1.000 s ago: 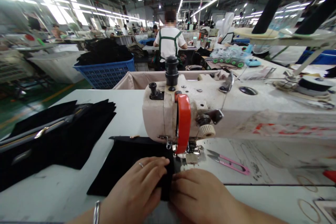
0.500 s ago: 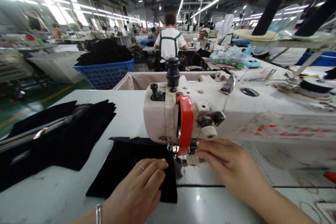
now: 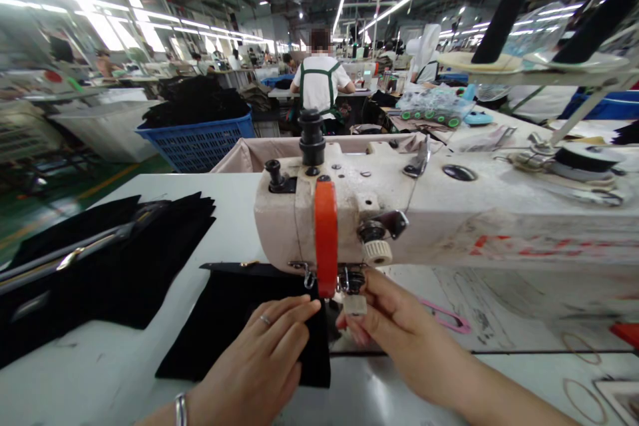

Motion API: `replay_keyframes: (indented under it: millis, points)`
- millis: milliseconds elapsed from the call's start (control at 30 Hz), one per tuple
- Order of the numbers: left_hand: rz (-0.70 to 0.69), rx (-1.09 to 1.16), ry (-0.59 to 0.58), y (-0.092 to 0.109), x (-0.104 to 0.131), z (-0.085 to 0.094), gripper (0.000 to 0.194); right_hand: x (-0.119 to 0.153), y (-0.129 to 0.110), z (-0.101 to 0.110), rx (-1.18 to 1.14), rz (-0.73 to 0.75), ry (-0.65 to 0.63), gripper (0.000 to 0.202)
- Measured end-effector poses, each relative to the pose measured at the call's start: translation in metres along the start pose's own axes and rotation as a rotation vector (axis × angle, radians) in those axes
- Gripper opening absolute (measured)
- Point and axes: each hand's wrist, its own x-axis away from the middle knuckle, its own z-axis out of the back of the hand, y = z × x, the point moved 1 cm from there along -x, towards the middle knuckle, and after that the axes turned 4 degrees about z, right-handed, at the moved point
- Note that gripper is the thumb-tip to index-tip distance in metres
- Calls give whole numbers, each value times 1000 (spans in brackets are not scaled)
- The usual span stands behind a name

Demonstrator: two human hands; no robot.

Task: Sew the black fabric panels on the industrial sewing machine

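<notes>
My left hand (image 3: 267, 353) rests flat on a black fabric panel (image 3: 224, 319), fingers stretched toward the needle area of the sewing machine (image 3: 424, 193). The panel's right edge lies under the presser area, and its far edge carries a small gold-coloured piece. My right hand (image 3: 394, 323) is at the right of the needle, just behind a small translucent block (image 3: 355, 305). Its fingers are curled, their tips partly hidden by machine parts; what they grip, if anything, I cannot make out. An orange guard (image 3: 326, 239) stands in front of the machine head.
Black fabric pieces with a zipper (image 3: 164, 259) lie stacked on the left of the table. A pink-handled tool (image 3: 452, 319) lies under the machine arm. Behind are a blue basket (image 3: 200, 143) of black fabric and a seated co-worker (image 3: 319, 83). Thread cones (image 3: 504, 20) stand upper right.
My right hand has moved left and slightly down, its fingertips now below the presser area. The pink-handled tool has come into sight. My left hand stays on the panel, its fingers a little straighter.
</notes>
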Motion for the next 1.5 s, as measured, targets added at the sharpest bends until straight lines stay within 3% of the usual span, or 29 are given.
replay_keyframes:
  millis: [133, 333, 433, 533, 633, 733, 833, 933, 1033, 1100, 1167, 1233, 1300, 1400, 1500]
  points:
    - [-29, -39, 7, 1, -4, 1, 34, 1, -10, 2, 349, -23, -18, 13]
    - [-19, -5, -20, -1, 1, -4, 35, 6, -19, 29, 548, -121, -53, 15]
    - [35, 91, -29, -3, 3, -5, 34, 5, -12, 26, 758, -10, 15, 4]
    - [82, 170, -26, -4, 4, -6, 34, 1, 3, 11, 993, 118, 21, 26]
    - [106, 156, -50, -4, 6, -9, 38, -6, 13, -3, 1154, 238, -35, 19]
    - [96, 131, -81, -5, 7, -10, 38, -12, 14, -13, 1225, 338, -72, 18]
    - [75, 120, -75, -6, 6, -6, 34, -14, 11, -14, 1145, 361, -66, 15]
    - [76, 101, -59, -6, 6, -2, 33, -10, 7, 6, 1128, 281, 11, 17]
    - [126, 103, -59, -7, 8, -2, 37, -3, 2, 44, 1306, 127, 255, 21]
    - [178, 121, -56, -10, 9, -4, 38, 0, -3, 59, 1373, 146, 366, 23]
    - [184, 140, -49, -12, 11, -6, 38, 3, -4, 53, 1272, 248, 219, 20]
    - [129, 131, -52, -12, 10, -8, 46, 6, 0, 27, 1093, 401, -104, 18]
    - [53, 87, -57, -11, 8, -9, 60, 11, 9, -3, 1025, 577, -273, 15]
    - [-30, -22, -69, -9, 5, -11, 68, 18, 26, -30, 1061, 663, -252, 15]
    - [-72, -120, -125, -8, 3, -14, 60, 23, 36, -34, 1081, 647, -229, 21]
